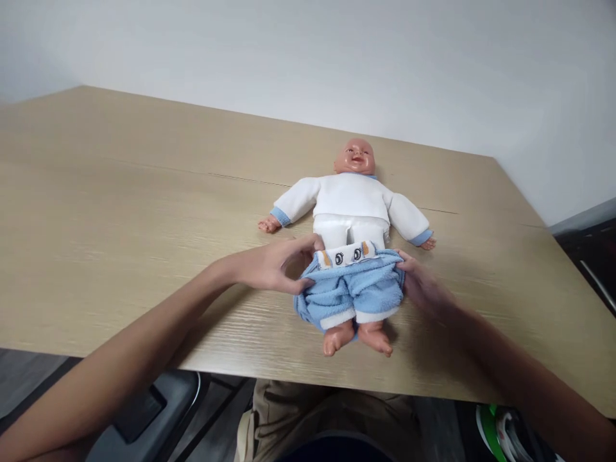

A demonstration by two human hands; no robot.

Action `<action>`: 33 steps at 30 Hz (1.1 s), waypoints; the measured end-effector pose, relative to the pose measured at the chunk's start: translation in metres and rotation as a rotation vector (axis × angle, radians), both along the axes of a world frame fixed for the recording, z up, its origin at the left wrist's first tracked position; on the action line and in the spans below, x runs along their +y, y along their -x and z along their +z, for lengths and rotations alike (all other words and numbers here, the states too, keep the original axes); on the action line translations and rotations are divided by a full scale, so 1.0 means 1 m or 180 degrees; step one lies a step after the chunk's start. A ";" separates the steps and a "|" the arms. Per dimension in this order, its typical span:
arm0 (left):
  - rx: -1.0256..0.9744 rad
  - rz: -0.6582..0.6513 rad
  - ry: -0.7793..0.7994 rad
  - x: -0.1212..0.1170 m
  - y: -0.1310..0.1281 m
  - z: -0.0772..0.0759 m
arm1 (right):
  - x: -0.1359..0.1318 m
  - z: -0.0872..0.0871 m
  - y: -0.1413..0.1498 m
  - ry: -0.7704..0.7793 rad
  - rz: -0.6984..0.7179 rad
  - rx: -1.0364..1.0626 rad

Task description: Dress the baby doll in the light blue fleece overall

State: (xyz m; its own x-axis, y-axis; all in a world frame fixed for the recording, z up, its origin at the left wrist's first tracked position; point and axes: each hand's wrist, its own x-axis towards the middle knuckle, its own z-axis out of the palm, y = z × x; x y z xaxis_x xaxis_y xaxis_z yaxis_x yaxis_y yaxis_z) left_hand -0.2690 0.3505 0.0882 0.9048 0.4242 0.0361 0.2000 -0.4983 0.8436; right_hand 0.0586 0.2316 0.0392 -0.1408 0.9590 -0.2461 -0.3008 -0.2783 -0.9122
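A baby doll (353, 196) in a white top with blue cuffs lies on its back, its head toward the wall and its feet toward me. Blue fuzzy doll pants (332, 295) with white hems sit around its lower legs, and the bare feet stick out below. Two embroidered eyes show on a white patch at the waistband. My left hand (279, 263) pinches the waistband's left side between thumb and fingers. On the opposite side my right hand (421, 282) grips the waistband, with some of its fingers hidden. White cloth covers the doll's hips and upper legs.
The doll lies on a light wooden table (144, 212), close to its front edge. A pale wall (308, 64) stands behind. Below the edge are a grey chair (158, 410) at left and my lap (308, 417). A dark object (591, 250) stands beyond the right edge.
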 end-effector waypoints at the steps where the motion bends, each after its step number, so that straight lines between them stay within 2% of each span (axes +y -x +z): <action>1: -0.0122 -0.0052 0.0172 0.000 -0.001 -0.004 | 0.000 0.000 0.001 0.0028 -0.0044 -0.0041; 5: -0.0472 0.0074 0.0652 0.000 -0.007 -0.026 | 0.001 0.002 0.002 0.0101 -0.0177 -0.0133; 9: -0.0792 0.0683 0.0959 -0.001 -0.017 -0.042 | 0.004 0.003 0.001 0.0026 -0.0207 -0.0047; 14: -0.1144 0.1181 0.1729 -0.003 -0.028 -0.049 | 0.011 0.002 -0.001 -0.0096 -0.0114 -0.0079; 17: -0.1113 0.1266 0.1993 -0.001 -0.026 -0.044 | 0.014 0.007 -0.009 -0.0333 -0.0182 -0.0241; 19: -0.1088 0.1267 0.1862 0.001 -0.024 -0.033 | 0.015 0.015 -0.016 -0.0542 -0.0199 -0.0451; 22: -0.1126 0.1180 0.1320 0.008 -0.023 -0.012 | 0.021 0.029 -0.023 -0.0856 -0.0192 -0.0769; 25: -0.1329 0.1102 0.0972 0.018 -0.029 0.001 | 0.031 0.037 -0.020 -0.0956 -0.0157 -0.0887; 28: -0.1582 0.1117 0.0702 0.029 -0.037 0.000 | 0.043 0.037 -0.012 -0.1020 -0.0155 -0.1108; 31: -0.1607 0.1190 0.0190 0.037 -0.045 -0.007 | 0.053 0.037 -0.003 -0.1314 -0.0198 -0.1426; 33: -0.1559 0.1192 0.0054 0.041 -0.049 -0.009 | 0.059 0.038 0.001 -0.1488 -0.0225 -0.1554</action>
State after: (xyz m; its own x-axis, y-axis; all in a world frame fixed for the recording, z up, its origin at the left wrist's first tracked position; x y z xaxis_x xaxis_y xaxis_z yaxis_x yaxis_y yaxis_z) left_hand -0.2200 0.3915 0.0795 0.5743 0.7141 0.4003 -0.0539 -0.4549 0.8889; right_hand 0.0574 0.2908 0.0776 -0.0518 0.9828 0.1772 0.1730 0.1836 -0.9677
